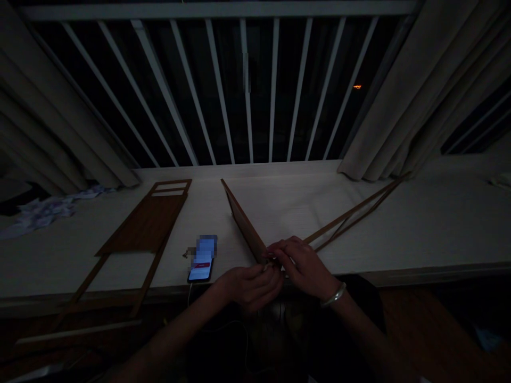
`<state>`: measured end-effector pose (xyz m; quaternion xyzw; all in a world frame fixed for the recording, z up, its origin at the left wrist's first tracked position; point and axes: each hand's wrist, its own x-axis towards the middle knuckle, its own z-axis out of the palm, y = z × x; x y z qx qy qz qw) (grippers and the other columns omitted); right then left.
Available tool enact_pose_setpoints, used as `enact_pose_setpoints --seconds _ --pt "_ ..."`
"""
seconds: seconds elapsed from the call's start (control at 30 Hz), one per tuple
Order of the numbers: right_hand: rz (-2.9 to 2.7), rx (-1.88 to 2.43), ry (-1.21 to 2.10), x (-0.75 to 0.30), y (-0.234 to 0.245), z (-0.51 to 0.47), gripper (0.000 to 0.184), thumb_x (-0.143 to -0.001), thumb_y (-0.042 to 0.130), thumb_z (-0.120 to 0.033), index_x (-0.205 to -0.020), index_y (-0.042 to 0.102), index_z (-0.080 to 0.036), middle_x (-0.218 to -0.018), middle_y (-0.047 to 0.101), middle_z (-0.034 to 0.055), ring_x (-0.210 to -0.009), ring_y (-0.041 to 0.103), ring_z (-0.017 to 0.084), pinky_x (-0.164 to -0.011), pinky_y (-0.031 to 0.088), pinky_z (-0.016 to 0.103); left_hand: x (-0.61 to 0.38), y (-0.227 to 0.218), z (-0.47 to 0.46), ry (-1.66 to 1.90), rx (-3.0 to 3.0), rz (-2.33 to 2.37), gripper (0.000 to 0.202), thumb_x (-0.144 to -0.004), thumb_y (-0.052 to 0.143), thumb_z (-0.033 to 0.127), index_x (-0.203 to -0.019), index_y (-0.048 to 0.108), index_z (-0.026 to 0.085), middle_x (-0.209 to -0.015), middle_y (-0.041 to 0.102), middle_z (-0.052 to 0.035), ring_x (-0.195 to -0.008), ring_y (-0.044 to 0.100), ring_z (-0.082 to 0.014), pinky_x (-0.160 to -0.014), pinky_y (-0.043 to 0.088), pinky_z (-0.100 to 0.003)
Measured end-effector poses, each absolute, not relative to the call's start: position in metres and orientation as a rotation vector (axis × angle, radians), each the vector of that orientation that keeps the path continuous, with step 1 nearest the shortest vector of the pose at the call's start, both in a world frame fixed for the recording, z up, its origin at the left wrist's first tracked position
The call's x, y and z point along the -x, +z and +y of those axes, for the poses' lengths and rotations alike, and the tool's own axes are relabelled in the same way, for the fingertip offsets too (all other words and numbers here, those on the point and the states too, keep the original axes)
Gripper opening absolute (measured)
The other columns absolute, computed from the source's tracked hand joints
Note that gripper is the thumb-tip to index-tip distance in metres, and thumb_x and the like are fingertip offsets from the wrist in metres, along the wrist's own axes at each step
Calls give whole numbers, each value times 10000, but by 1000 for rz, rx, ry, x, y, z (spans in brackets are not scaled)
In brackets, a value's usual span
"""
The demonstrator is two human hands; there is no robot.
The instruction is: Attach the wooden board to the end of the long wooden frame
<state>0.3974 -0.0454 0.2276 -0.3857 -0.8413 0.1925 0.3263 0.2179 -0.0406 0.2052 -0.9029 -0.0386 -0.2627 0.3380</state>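
A brown wooden panel point(244, 226) stands tilted on the pale ledge, its near end at my hands. A slender wooden frame point(351, 213) runs from there to the far right. My left hand point(255, 287) is closed below the panel's near corner, its fingertips pinched together. Just above it, my right hand point(301, 263), with a silver bangle at the wrist, is closed with bent fingers at the place where panel and frame meet. Whatever small thing lies between the fingertips is too dark to make out.
On the left, another wooden panel with legs point(146, 221) lies partly over the edge of the ledge point(319, 183). A lit phone point(202, 266) on a cable lies beside small metal bits point(185, 254). White railings point(273, 90) and curtains point(403, 96) stand behind.
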Motion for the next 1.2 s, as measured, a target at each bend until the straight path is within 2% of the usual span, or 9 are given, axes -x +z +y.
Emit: enact_pose_setpoints --seconds 0.13,0.23,0.43,0.63,0.77,0.87,1.0,1.07,1.2 --pt "-2366 873 508 -407 239 -28 250 -886 346 -243 -886 591 -192 -834 627 41 -804 552 151 -762 399 312 -217 202 -40 -679 2408 -137 202 -795 462 164 -926 612 131 -976 641 -55 -920 557 -136 -812 410 -273" --pt "-2401 833 569 -411 242 -15 256 -889 342 -264 -913 589 -200 -867 637 32 -805 562 142 -753 409 297 -216 195 -39 -720 2433 -176 196 -786 489 164 -944 601 136 -1006 629 -50 -963 539 -136 -768 413 -257" --pt "-2456 860 738 -410 240 -1 276 -895 327 -301 -967 578 -212 -859 651 9 -751 595 127 -711 431 268 -216 178 -41 -905 2486 -373 194 -779 519 158 -957 596 156 -954 642 -19 -868 538 -117 -729 402 -268" --pt "-2513 841 834 -407 246 6 320 -906 293 -300 -913 596 -199 -826 644 6 -694 595 108 -659 434 237 -223 167 -44 -1106 2513 -511 205 -771 545 131 -971 582 146 -891 635 -19 -848 525 -105 -716 414 -257" --pt "-2559 838 889 -401 250 15 315 -901 312 -307 -871 604 -193 -730 641 -1 -623 582 103 -626 432 233 -236 154 -49 -1467 2388 -837 234 -701 635 147 -926 574 171 -795 613 -9 -790 539 -103 -681 450 -232" --pt "-2517 831 971 -396 247 21 333 -903 307 -307 -819 606 -187 -685 635 -8 -586 573 95 -603 434 225 -246 140 -55 -1697 2282 -1232 178 -742 593 275 -867 569 150 -742 602 -32 -734 552 -118 -617 477 -238" --pt "-2415 823 1073 -394 243 24 352 -906 293 -315 -828 615 -194 -755 640 -5 -632 585 91 -622 444 218 -252 125 -60 -1588 2331 -1549 330 -814 436 423 -813 594 132 -683 605 -55 -691 556 -138 -549 478 -247" --pt "-2414 811 1089 -393 242 25 359 -905 292 -314 -822 624 -204 -820 641 -2 -687 596 95 -660 448 220 -251 121 -59 -1430 2400 -1569 342 -829 408 407 -810 612 133 -673 615 -53 -680 565 -138 -552 475 -249" --pt "-2470 773 1135 -389 243 30 344 -907 283 -269 -884 622 -214 -878 638 -1 -760 602 102 -715 448 227 -246 116 -57 -1132 2566 -1416 233 -831 434 294 -830 639 182 -637 636 -17 -654 589 -127 -591 486 -256"
